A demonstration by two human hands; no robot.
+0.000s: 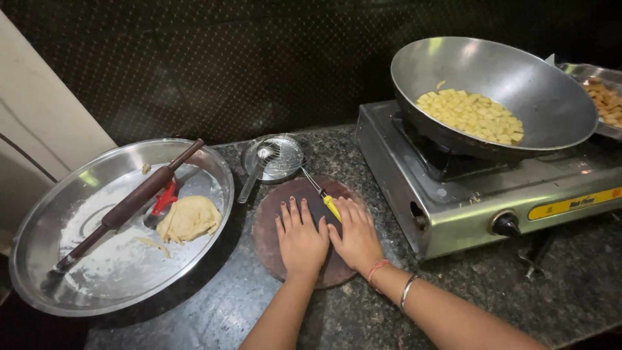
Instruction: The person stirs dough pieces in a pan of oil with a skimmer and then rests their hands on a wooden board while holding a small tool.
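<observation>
Brown and round, the wooden rolling board [275, 249] lies on the speckled stone counter [492, 291], just in front of the steel gas stove [453, 194]. Both hands rest palm-down on it, side by side and touching at the thumbs: the left hand [301, 240] flat with fingers spread, clasping nothing; the right hand [355, 234] flat as well, its fingertips lying over the butt of a yellow-handled tool [332, 206] whose thin metal shaft runs up and left off the board's far rim. Whether the right hand pinches that handle or merely covers it cannot be told. What lies beneath the palms is hidden.

Judged from the pose, the step in hand is a pressing or smoothing of the board's surface; any following move would call for lifting the palms and taking the tool's handle properly between the fingers.

To the left, well apart from the hands, a wide steel tray [39, 259] dusted with flour holds a dark rolling pin [133, 202], a red-handled tool [165, 198] and a lump of pale dough [190, 218]. A small wire strainer [275, 159] sits behind the board. On the stove, a steel wok [538, 91] contains small yellow dough pieces [472, 115]; a second tray of browned pieces [606, 97] shows at the right edge.
</observation>
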